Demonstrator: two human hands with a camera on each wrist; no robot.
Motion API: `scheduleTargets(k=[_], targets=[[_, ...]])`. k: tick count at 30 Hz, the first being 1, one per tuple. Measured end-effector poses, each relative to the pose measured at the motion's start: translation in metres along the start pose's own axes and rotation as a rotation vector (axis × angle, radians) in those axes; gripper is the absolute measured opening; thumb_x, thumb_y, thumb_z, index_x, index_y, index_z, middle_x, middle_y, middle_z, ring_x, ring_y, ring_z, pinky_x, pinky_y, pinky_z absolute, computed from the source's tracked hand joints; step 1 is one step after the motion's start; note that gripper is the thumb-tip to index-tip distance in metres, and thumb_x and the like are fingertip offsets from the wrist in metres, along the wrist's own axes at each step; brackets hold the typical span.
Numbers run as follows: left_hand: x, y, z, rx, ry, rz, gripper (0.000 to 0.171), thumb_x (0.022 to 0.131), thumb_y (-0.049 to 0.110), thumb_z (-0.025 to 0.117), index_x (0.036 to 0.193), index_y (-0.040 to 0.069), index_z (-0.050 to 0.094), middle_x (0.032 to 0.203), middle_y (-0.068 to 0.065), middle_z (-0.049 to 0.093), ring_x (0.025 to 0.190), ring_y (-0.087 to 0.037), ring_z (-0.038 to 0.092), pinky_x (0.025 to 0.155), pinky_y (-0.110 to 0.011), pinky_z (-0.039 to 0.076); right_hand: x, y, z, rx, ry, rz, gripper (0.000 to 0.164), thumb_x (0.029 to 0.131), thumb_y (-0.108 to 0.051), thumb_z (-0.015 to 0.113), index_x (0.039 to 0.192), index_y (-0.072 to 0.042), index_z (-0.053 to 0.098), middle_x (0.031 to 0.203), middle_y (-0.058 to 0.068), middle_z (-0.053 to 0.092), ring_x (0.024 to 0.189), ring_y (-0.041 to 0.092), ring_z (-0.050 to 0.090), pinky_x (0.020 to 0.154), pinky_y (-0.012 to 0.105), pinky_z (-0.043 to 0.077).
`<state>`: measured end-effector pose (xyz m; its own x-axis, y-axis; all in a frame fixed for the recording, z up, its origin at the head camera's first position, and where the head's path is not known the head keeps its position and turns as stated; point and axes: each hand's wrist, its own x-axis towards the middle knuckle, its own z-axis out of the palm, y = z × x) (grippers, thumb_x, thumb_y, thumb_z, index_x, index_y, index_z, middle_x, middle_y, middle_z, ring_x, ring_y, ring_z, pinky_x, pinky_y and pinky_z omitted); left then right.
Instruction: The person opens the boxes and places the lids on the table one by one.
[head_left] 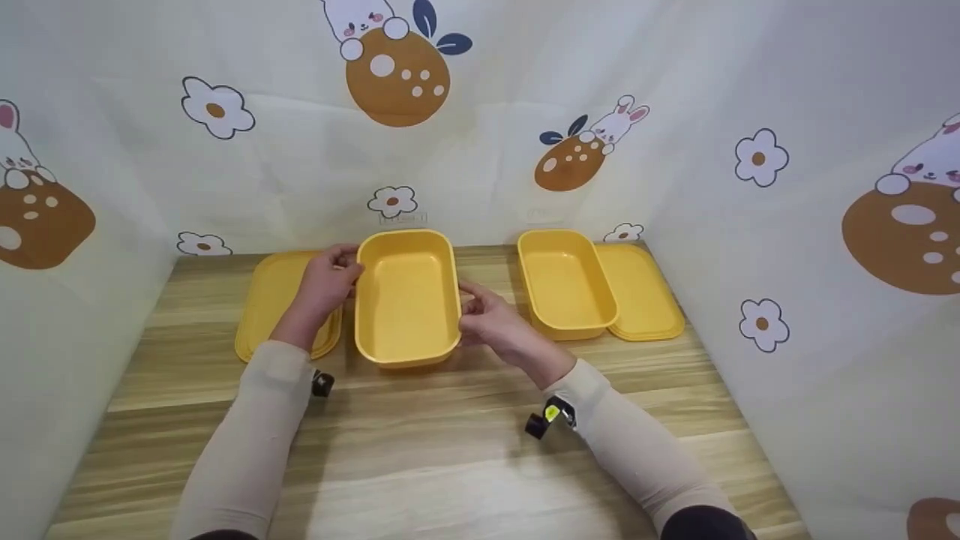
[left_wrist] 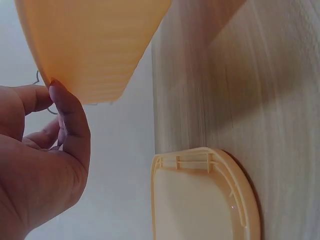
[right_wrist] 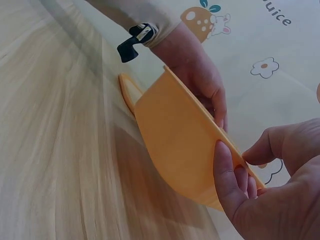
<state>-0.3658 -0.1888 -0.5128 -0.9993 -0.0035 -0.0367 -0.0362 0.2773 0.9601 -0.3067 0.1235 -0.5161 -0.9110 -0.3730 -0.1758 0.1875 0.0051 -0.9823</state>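
Note:
Both hands hold a yellow rectangular food container (head_left: 407, 307) between them, its open side up and its base lifted off the table. My left hand (head_left: 328, 281) pinches the rim on the left side; in the left wrist view the thumb and a finger close on that edge. On the opposite side, my right hand (head_left: 499, 322) grips the rim, fingers under it against the outer wall in the right wrist view. Beneath the left forearm lies a yellow lid (head_left: 274, 304), its ridged edge showing in the left wrist view.
A second yellow container (head_left: 566, 281) stands upright at the back right, overlapping another yellow lid (head_left: 645, 292) beside it. The wood-grain table (head_left: 420, 457) ends at a printed cloth backdrop (head_left: 285, 165) behind and at both sides.

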Motion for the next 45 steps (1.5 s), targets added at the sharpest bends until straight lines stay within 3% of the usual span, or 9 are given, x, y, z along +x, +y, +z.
scheduleTargets(k=[9, 17, 22, 29, 33, 45], targets=[[0.007, -0.001, -0.007, 0.056, 0.061, 0.026, 0.042, 0.111, 0.016, 0.065, 0.151, 0.004, 0.065, 0.122, -0.015, 0.061, 0.094, -0.022, 0.063, 0.071, -0.025, 0.057, 0.011, 0.001, 0.005, 0.013, -0.014, -0.025, 0.088, 0.093, 0.015, 0.065, 0.172, -0.001, 0.031, 0.113, 0.022, 0.061, 0.091, 0.026, 0.065, 0.080, 0.032, 0.061], [0.010, 0.001, -0.012, 0.095, 0.076, 0.023, 0.043, 0.112, 0.017, 0.064, 0.153, 0.004, 0.063, 0.126, -0.017, 0.062, 0.098, -0.026, 0.064, 0.074, -0.025, 0.058, 0.017, 0.000, 0.009, 0.006, -0.011, -0.030, 0.084, 0.095, 0.014, 0.066, 0.171, -0.001, 0.034, 0.118, 0.026, 0.061, 0.097, 0.029, 0.066, 0.087, 0.037, 0.060], [0.011, 0.004, -0.015, 0.078, 0.071, 0.026, 0.042, 0.112, 0.015, 0.063, 0.153, 0.004, 0.063, 0.125, -0.016, 0.061, 0.101, -0.026, 0.063, 0.074, -0.023, 0.059, 0.020, -0.001, 0.010, 0.018, -0.007, -0.043, 0.084, 0.092, 0.015, 0.066, 0.170, 0.001, 0.036, 0.111, 0.021, 0.060, 0.091, 0.025, 0.065, 0.086, 0.037, 0.061], [0.012, 0.007, -0.018, 0.061, 0.071, 0.040, 0.043, 0.111, 0.015, 0.063, 0.152, 0.002, 0.064, 0.121, -0.016, 0.062, 0.100, -0.030, 0.065, 0.074, -0.023, 0.060, 0.023, -0.003, 0.012, 0.072, -0.006, -0.014, 0.083, 0.095, 0.015, 0.064, 0.171, -0.002, 0.036, 0.113, 0.019, 0.057, 0.088, 0.026, 0.066, 0.091, 0.047, 0.061], [0.014, 0.007, -0.021, 0.055, 0.071, 0.033, 0.043, 0.111, 0.014, 0.062, 0.152, 0.002, 0.064, 0.121, -0.015, 0.061, 0.100, -0.028, 0.064, 0.075, -0.025, 0.061, 0.028, -0.003, 0.014, 0.097, 0.003, -0.026, 0.081, 0.093, 0.017, 0.063, 0.169, 0.000, 0.039, 0.111, 0.018, 0.057, 0.084, 0.024, 0.065, 0.085, 0.043, 0.060], [0.019, 0.010, -0.026, 0.071, 0.062, -0.014, 0.048, 0.108, 0.011, 0.058, 0.155, 0.001, 0.060, 0.124, -0.015, 0.060, 0.100, -0.023, 0.061, 0.077, -0.024, 0.059, 0.037, 0.000, 0.018, 0.109, 0.001, -0.053, 0.077, 0.093, 0.019, 0.060, 0.166, 0.002, 0.043, 0.106, 0.016, 0.055, 0.081, 0.022, 0.064, 0.086, 0.045, 0.060]])
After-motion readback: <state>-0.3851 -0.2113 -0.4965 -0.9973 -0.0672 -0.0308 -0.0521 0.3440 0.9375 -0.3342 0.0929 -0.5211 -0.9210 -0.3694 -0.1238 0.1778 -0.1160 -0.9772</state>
